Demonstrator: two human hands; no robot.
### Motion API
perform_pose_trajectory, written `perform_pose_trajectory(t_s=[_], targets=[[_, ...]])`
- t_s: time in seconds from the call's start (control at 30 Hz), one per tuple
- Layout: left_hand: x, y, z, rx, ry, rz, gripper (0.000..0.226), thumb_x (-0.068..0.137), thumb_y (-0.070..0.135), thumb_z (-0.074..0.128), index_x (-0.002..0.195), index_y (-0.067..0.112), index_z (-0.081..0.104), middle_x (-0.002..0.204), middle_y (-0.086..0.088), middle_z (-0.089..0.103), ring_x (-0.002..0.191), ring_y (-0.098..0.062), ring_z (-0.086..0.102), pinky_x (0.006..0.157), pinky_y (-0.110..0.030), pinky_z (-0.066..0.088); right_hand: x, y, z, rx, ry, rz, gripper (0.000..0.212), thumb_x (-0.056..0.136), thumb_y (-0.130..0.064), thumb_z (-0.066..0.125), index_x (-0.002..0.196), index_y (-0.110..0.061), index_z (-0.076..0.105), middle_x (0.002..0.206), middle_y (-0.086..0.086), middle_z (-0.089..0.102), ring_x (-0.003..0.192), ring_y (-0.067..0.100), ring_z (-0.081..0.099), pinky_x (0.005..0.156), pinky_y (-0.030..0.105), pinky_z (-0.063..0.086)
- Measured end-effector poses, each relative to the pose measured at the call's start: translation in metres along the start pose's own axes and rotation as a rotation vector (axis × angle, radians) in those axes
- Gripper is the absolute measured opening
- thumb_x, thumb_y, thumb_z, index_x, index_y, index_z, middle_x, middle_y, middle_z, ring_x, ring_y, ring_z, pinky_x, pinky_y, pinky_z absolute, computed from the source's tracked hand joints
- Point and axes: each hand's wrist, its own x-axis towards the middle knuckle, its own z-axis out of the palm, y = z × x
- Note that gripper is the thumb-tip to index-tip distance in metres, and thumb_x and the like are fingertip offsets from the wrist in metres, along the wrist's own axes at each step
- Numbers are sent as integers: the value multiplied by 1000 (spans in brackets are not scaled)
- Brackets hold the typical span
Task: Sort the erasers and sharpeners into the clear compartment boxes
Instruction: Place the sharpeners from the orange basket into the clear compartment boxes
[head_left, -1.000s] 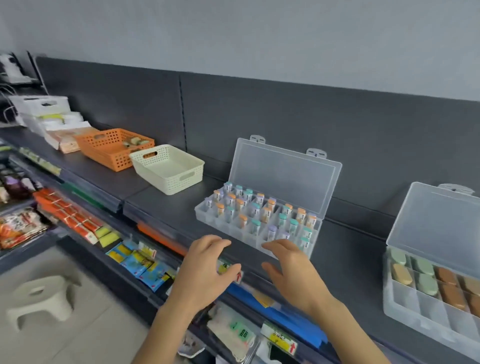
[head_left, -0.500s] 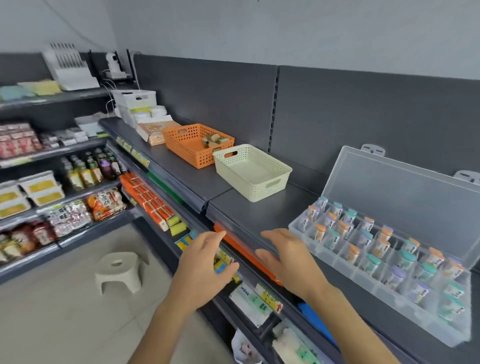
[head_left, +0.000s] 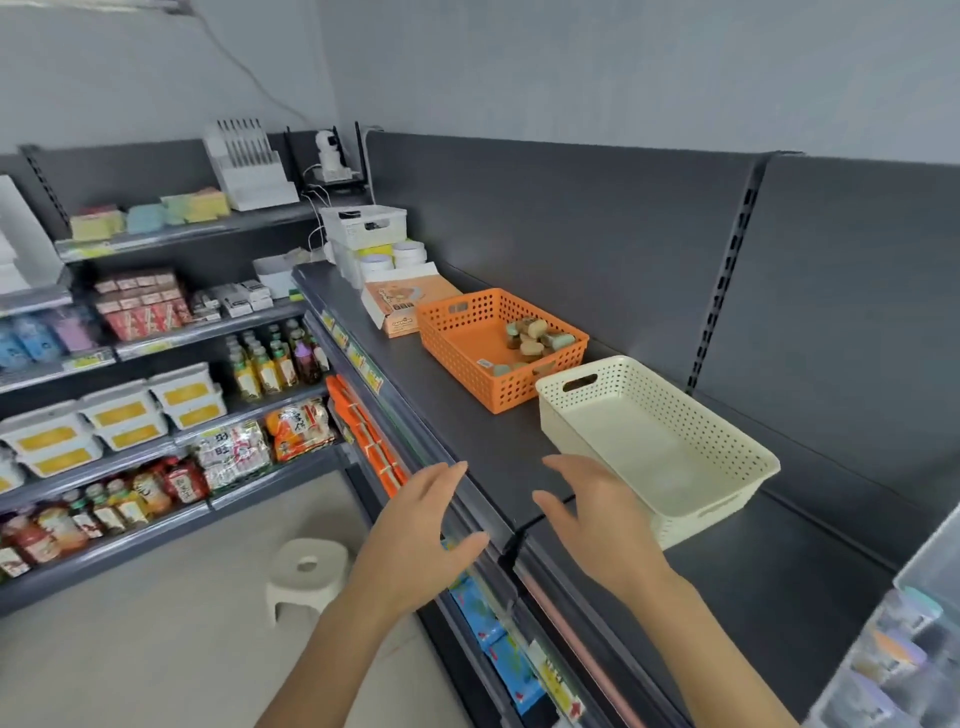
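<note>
Left hand (head_left: 421, 525): fingers spread and relaxed, holding nothing, over the shelf (head_left: 467, 436) edge.
Orange basket (head_left: 457, 364): my target; I'd reach over its near wall rather than drag it.
Erasers (head_left: 535, 335): heaped in the basket's far right corner, well apart from both hands; I'd pinch one by its sides.
Right hand (head_left: 597, 530): relaxed and empty, just beside the cream basket (head_left: 660, 457).
Cream basket: looks bare inside; I'd skip it.
Box (head_left: 893, 665): blurred at the far right, well apart from the erasers, so carry securely.
</note>
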Motion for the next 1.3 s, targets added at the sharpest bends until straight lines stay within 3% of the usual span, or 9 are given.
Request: perform_pose_trajectory(t_s=[0.1,0.2,0.37,0.6,0.7,0.8,0.93,1.13,1.3], targets=[[36,-27,-5,5,-16,-4,74,89,51,54,150,33,18,154,15,18,139,-2,19,104,-15,24,43,-4,15,4,7,3,44,93,-27,57,135,-15,49,135,-2,53,119,11,51,90,8,29],[76,-53,-11,-2,-22,7,73,89,50,55,150,30,18,154,13,18,140,-3,17,110,-20,21,84,-8,28,-8,43,26,41,92,-25,59,131,-14,53,129,1,57,115,13,53,87,11,33],[143,-95,-20,-18,-58,114,74,90,49,54,151,28,18,154,11,17,141,-5,15,112,-22,19,143,-10,51,-73,118,98,39,91,-22,60,129,-15,55,125,1,60,111,15,55,87,13,36],[229,-151,-49,-52,-133,297,72,91,48,53,150,27,19,153,13,17,140,-3,15,111,-21,20,215,-34,76,-135,239,258,31,90,-25,61,120,-16,59,113,1,63,92,14,57,74,18,40],[255,-168,-56,-78,-141,351,71,91,47,54,150,25,22,152,12,20,139,-3,17,109,-20,20,233,-40,82,-156,263,329,33,91,-25,59,122,-14,59,117,3,62,101,17,58,77,19,40],[275,-179,-54,-100,-172,391,70,90,48,53,149,27,23,152,12,21,140,-3,16,110,-22,21,244,-41,87,-191,264,406,26,91,-23,59,110,-5,62,111,8,64,98,21,59,77,27,47],[304,-175,-49,-136,-192,439,69,89,50,54,148,30,23,153,13,19,140,-3,15,111,-24,22,255,-31,83,-198,307,455,35,91,-23,59,125,-13,58,126,0,58,113,15,54,85,14,35],[344,-152,-31,-133,-235,503,69,89,48,56,148,30,25,154,12,20,140,-6,20,111,-27,26,272,-3,73,-186,379,513,33,90,-18,58,123,-13,59,123,1,58,110,14,53,82,13,32],[387,-130,-18,-91,-270,571,67,90,45,56,148,29,26,153,13,20,138,-5,23,105,-20,25,289,20,68,-181,415,528,39,91,-21,60,129,-16,55,131,1,54,117,15,52,87,14,34]])
